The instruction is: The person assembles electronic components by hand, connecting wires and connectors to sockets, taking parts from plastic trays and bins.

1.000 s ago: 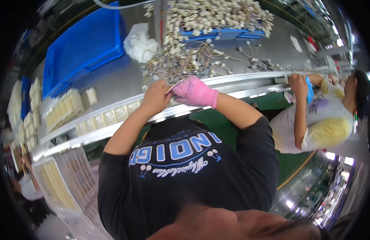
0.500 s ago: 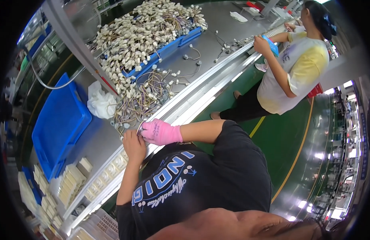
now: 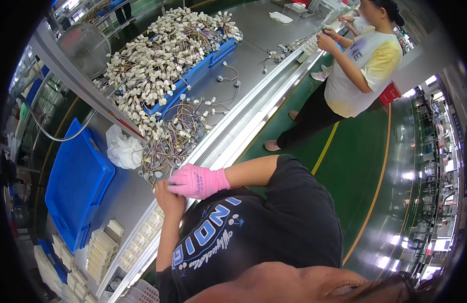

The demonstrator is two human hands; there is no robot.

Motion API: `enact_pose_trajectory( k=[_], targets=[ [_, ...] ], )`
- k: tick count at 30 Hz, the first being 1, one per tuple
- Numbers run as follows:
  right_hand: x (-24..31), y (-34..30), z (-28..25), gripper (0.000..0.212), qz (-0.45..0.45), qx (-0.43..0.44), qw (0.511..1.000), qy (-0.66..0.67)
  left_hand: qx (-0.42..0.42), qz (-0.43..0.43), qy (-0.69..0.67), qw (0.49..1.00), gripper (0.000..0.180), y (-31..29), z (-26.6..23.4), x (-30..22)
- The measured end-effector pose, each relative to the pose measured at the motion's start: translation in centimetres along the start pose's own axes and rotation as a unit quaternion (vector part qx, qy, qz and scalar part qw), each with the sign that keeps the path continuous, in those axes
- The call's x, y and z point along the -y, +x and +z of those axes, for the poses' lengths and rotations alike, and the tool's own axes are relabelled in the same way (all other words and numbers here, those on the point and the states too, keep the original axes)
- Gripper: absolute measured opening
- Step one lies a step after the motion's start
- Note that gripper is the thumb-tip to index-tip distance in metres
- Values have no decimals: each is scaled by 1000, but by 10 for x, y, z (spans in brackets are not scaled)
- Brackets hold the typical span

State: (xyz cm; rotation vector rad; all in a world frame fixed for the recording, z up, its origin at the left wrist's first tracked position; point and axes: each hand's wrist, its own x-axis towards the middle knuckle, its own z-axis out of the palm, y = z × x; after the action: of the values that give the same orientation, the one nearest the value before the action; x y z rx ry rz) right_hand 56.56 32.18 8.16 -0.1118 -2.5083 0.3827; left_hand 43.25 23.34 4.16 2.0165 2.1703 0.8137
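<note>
My left hand (image 3: 169, 201), bare, and my right hand (image 3: 199, 181), in a pink glove, meet over the metal rail with fingers bent together. Whatever they pinch is hidden between the fingers. Just beyond them lies a tangle of wire leads (image 3: 175, 135) with round grey ends and white connectors. White plastic housings (image 3: 141, 237) sit in a row in the rail channel (image 3: 231, 132), on the near-left side of my hands.
A blue tray (image 3: 193, 78) is heaped with wired white connectors. Left of it are a crumpled white bag (image 3: 123, 147), an empty blue tray (image 3: 78, 184) and stacked cream blocks (image 3: 100, 252). A metal post (image 3: 77, 81) rises beside the bench. A co-worker (image 3: 362, 70) stands farther along the rail.
The whole view has shifted a little. My gloved fingers have moved over my left fingertips, both hands staying at the rail. The co-worker's hands and head have changed position.
</note>
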Motion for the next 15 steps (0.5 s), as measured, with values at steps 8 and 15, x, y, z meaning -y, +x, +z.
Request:
enact_pose_trajectory(
  k=[8, 15],
  targets=[
    [-33, 15, 0, 22, -67, 203, 977, -24, -4, -6, -68, 998, 11, -3, 1, 6],
    [-22, 25, -17, 13, -16, 240, 969, 51, -18, -23, -29, 999, 10, -11, -3, 3]
  ],
)
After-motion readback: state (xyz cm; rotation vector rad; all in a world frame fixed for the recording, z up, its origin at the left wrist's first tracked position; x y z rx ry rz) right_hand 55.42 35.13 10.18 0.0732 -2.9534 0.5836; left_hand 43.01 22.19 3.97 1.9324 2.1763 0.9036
